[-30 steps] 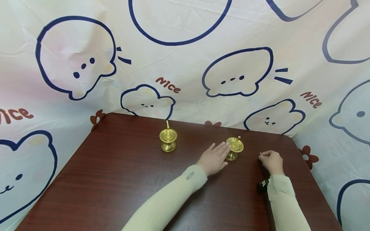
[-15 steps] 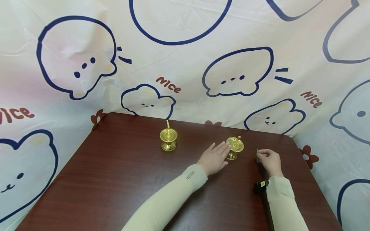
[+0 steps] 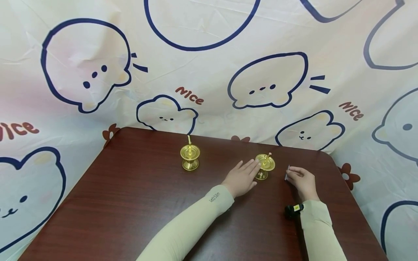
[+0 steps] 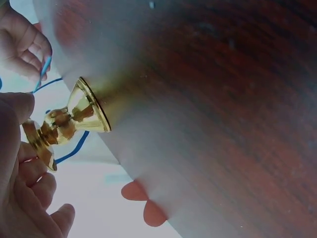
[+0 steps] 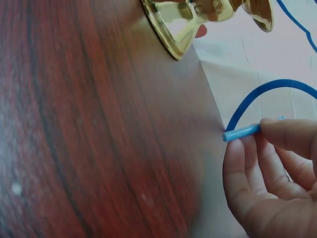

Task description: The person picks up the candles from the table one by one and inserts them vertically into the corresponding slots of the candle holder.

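My left hand (image 3: 240,181) holds a brass candle holder (image 3: 268,165) by its dish. In the left wrist view, the thumb and bent fingers lie on either side of the dish of this candle holder (image 4: 86,111). A short pin with a pale tip stands up from it. To its right, my right hand (image 3: 303,183) pinches a thin blue candle (image 5: 241,134) between thumb and fingertips, apart from the holder. Further left stands a second brass candle holder (image 3: 190,165) with a slim yellow candle (image 3: 189,140) upright in it.
Both candle holders stand toward the back of a dark red-brown wooden table (image 3: 130,203). A pale cloth (image 3: 209,72) printed with cartoon figures hangs behind and beside it. A black wrist camera (image 3: 290,211) sits at my right cuff.
My right hand has moved a little left toward the nearer candle holder, and the blue candle has turned to show more of its length. My left hand stays put.
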The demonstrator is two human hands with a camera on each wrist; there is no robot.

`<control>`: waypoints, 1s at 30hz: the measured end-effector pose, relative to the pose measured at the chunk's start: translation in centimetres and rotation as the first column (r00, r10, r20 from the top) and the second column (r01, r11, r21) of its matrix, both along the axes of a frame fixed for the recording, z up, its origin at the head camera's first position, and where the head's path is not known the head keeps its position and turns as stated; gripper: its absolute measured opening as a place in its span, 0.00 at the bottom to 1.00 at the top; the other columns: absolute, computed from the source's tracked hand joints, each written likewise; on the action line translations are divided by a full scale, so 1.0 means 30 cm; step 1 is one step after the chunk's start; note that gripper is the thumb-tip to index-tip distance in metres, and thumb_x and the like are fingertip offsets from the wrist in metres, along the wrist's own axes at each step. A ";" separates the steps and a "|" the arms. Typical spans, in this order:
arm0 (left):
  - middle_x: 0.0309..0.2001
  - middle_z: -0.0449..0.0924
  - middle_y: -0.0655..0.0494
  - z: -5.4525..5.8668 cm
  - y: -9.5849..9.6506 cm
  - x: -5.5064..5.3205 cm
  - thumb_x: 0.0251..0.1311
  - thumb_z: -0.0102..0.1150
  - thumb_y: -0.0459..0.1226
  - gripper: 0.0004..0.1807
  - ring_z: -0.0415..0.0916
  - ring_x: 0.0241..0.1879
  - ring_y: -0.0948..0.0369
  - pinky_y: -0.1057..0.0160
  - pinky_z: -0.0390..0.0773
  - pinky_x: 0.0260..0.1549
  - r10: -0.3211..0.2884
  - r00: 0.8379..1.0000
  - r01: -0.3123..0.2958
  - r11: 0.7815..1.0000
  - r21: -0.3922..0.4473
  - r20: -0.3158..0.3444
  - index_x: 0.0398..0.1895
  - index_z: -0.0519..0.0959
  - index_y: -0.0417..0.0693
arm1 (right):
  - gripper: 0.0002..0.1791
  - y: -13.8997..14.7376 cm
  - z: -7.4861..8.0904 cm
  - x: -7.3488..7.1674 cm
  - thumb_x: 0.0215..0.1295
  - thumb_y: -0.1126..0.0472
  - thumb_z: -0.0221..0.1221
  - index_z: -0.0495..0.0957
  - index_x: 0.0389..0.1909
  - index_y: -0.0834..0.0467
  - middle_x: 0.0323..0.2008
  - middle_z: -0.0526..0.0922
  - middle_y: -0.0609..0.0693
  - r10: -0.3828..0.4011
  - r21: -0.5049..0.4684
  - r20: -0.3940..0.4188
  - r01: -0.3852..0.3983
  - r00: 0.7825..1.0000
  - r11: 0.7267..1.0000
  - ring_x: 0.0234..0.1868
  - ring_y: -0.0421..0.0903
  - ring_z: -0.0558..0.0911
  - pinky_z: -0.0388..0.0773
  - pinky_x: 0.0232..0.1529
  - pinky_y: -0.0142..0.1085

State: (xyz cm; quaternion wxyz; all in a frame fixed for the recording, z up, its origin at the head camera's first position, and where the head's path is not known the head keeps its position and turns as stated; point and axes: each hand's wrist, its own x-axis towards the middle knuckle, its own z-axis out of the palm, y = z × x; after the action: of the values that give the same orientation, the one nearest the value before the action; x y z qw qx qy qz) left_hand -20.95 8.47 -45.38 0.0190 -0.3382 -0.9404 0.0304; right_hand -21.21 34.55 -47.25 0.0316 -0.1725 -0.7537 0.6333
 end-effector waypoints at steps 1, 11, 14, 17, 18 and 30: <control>0.82 0.42 0.62 0.000 0.000 -0.001 0.77 0.44 0.56 0.38 0.40 0.80 0.63 0.57 0.47 0.77 -0.001 1.000 0.001 1.000 0.000 0.002 0.83 0.47 0.55 | 0.23 -0.001 0.002 0.001 0.71 0.66 0.61 0.71 0.62 0.72 0.41 0.85 0.45 0.000 -0.026 -0.003 0.000 1.000 1.000 0.39 0.34 0.85 0.83 0.43 0.29; 0.82 0.43 0.61 0.000 -0.003 -0.002 0.77 0.43 0.55 0.38 0.41 0.80 0.63 0.56 0.50 0.76 -0.010 1.000 0.010 1.000 -0.003 -0.012 0.83 0.48 0.54 | 0.21 -0.004 -0.017 -0.001 0.71 0.64 0.62 0.72 0.59 0.71 0.38 0.87 0.41 0.026 -0.181 -0.083 -0.041 0.996 0.983 0.41 0.35 0.86 0.83 0.45 0.28; 0.82 0.44 0.61 -0.003 -0.002 -0.002 0.77 0.43 0.55 0.38 0.41 0.80 0.63 0.57 0.49 0.76 -0.010 1.000 0.010 1.000 -0.001 -0.011 0.83 0.48 0.55 | 0.19 -0.009 -0.022 -0.003 0.71 0.65 0.62 0.73 0.57 0.71 0.38 0.87 0.41 0.045 -0.185 -0.118 -0.066 0.992 0.981 0.41 0.36 0.86 0.83 0.45 0.29; 0.82 0.44 0.61 -0.005 0.000 -0.002 0.77 0.43 0.56 0.38 0.41 0.80 0.64 0.57 0.48 0.76 -0.008 1.000 0.008 1.000 -0.001 -0.012 0.83 0.48 0.55 | 0.15 -0.015 -0.022 -0.004 0.70 0.67 0.62 0.75 0.54 0.69 0.38 0.87 0.41 0.059 -0.189 -0.145 -0.086 0.988 0.978 0.41 0.36 0.87 0.83 0.45 0.29; 0.82 0.43 0.61 -0.005 0.000 -0.002 0.77 0.43 0.56 0.38 0.41 0.80 0.64 0.57 0.48 0.76 -0.008 1.000 0.008 1.000 0.000 -0.012 0.83 0.48 0.55 | 0.15 -0.018 -0.020 -0.003 0.70 0.67 0.63 0.76 0.53 0.69 0.38 0.87 0.41 0.061 -0.193 -0.153 -0.090 0.986 0.977 0.41 0.36 0.86 0.83 0.45 0.29; 0.82 0.43 0.60 0.006 -0.003 0.005 0.77 0.44 0.55 0.38 0.41 0.80 0.63 0.56 0.48 0.76 -0.006 1.000 0.006 1.000 0.003 -0.010 0.83 0.48 0.54 | 0.17 -0.048 0.031 -0.004 0.70 0.64 0.63 0.74 0.55 0.67 0.41 0.86 0.42 0.072 -0.205 -0.146 -0.101 0.987 0.974 0.44 0.37 0.86 0.82 0.48 0.30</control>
State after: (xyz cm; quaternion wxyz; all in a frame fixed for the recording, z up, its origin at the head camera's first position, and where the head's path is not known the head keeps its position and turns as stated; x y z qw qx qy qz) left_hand -20.81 8.38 -45.19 0.0243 -0.3408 -0.9393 0.0304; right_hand -21.32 33.12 -46.31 0.0373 -0.0979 -0.6849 0.7211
